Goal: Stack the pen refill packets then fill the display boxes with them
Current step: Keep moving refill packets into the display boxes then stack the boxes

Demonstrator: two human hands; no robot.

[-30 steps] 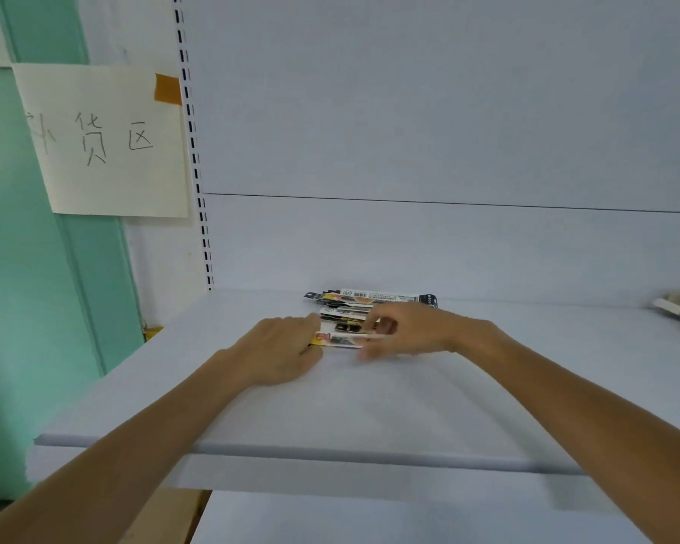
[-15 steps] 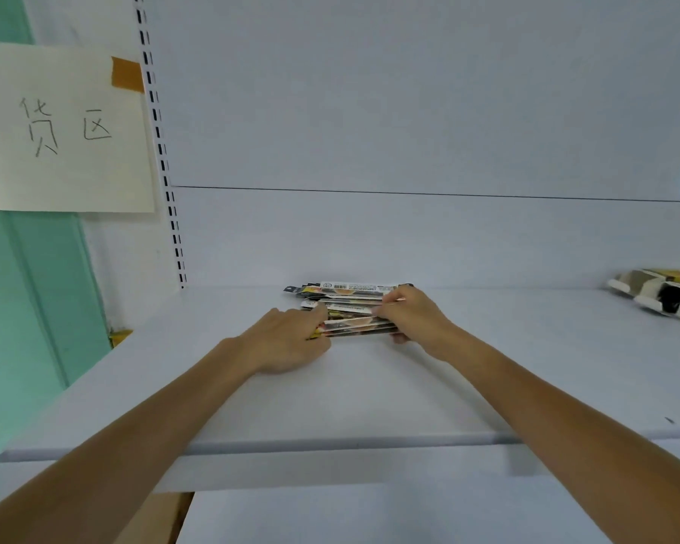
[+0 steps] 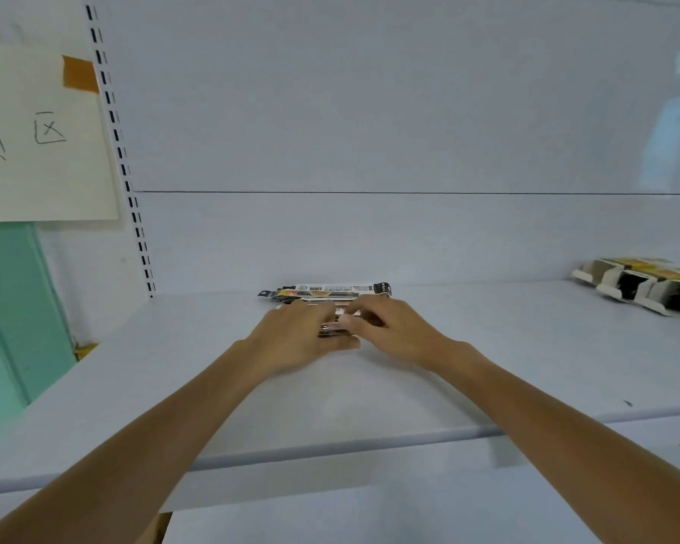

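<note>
Several pen refill packets (image 3: 330,291) lie in a loose pile near the back of the white shelf (image 3: 370,406); the farthest ones show barcodes and black ends. My left hand (image 3: 295,339) and my right hand (image 3: 389,327) meet over the nearer packets, fingers curled round them, and hide most of that bundle. Only a sliver of the held packets (image 3: 332,331) shows between the hands, blurred. The cardboard display boxes (image 3: 644,286) lie on their sides at the far right of the shelf, dark openings facing me.
A slotted shelf upright (image 3: 122,170) runs up the back left. A paper sign (image 3: 36,139) with handwriting is taped to the wall beside it, above a teal panel (image 3: 8,308). A lower shelf (image 3: 370,520) shows below the front edge.
Both hands have drawn closer together over the near packets, now covering them almost entirely. The view has shifted right, bringing the display boxes further into sight.
</note>
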